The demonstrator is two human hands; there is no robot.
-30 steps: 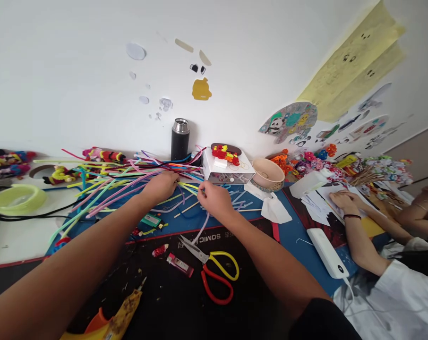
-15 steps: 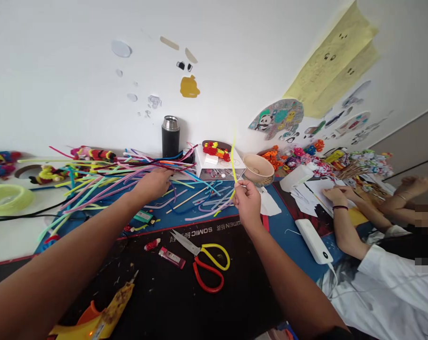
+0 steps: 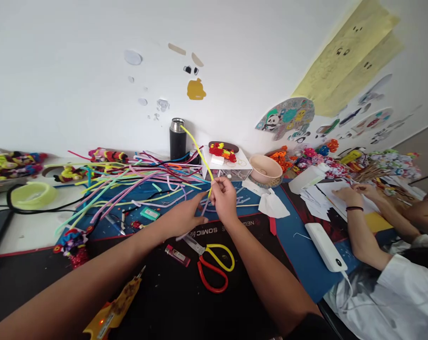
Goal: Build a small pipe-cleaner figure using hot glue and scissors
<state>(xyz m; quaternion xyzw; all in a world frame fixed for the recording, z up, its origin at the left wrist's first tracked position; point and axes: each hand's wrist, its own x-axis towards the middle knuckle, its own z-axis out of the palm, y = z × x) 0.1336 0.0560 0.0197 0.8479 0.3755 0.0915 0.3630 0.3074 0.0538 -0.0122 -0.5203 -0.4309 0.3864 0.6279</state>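
Note:
My right hand (image 3: 224, 199) is closed, pinching a long yellow pipe cleaner (image 3: 196, 147) near its lower end. The pipe cleaner rises to the upper left and crosses in front of the box and the black flask. My left hand (image 3: 187, 215) is close beside the right, thumb and forefinger apart, near the pipe cleaner's lower end. A pale purple pipe cleaner (image 3: 180, 237) passes behind the left hand; whether the hand touches it I cannot tell. Below lie scissors (image 3: 213, 267) with one yellow and one red handle, their blades partly hidden, and a small pink-red packet (image 3: 177, 255).
Many coloured pipe cleaners (image 3: 118, 189) lie at left. A yellow glue gun (image 3: 116, 307) is in front. Behind stand a flask (image 3: 177, 141), a white box (image 3: 238, 165) and a bowl (image 3: 265, 167). A white power bank (image 3: 325, 247) and another person's arms (image 3: 364, 231) are at right.
My left hand has moved right from the pipe cleaner pile to beside my right hand. The yellow pipe cleaner has tilted from upright to the left. The camera view has turned slightly left.

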